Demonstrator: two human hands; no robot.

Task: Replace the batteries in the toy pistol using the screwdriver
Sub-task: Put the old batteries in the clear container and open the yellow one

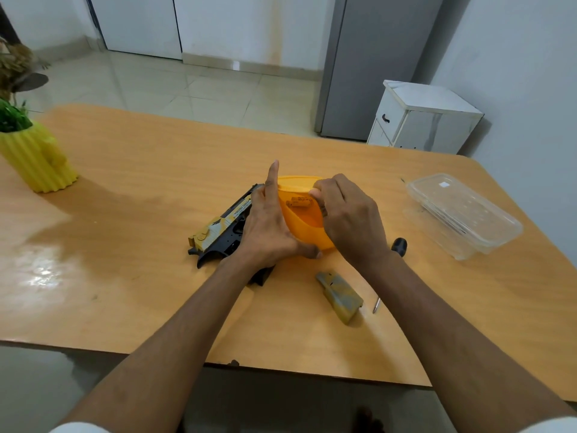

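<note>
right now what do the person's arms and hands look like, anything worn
Both forearms are bare up to white sleeve edges at the bottom corners of the view. The left hand and right hand wear no gloves; no rings or watch show.

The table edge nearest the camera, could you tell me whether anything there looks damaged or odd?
Yes: the table has a small dark chip in its near edge, just in front of the left forearm, where the orange surface is broken. Otherwise the loose cover lying apart from the toy pistol fits a battery change.
</note>
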